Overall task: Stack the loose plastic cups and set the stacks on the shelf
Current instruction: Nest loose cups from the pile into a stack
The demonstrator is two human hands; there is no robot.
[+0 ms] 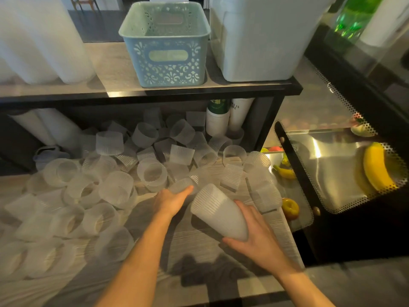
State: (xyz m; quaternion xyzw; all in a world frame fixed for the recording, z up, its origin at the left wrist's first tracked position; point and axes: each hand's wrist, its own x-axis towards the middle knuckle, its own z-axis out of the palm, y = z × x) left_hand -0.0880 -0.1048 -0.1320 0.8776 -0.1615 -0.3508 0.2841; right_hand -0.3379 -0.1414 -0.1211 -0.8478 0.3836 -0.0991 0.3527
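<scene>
Several loose frosted ribbed plastic cups lie scattered over the wooden counter and back under the shelf. My right hand grips a short stack of cups, tilted with its open end toward the upper left. My left hand reaches onto a single loose cup just left of the stack's mouth, its fingers curled on the cup's side. Tall white cup stacks stand on the shelf at the left.
A teal perforated basket and a white bin stand on the shelf. Printed paper cup stacks lean beneath it. At the right is a glass display case holding bananas and other fruit.
</scene>
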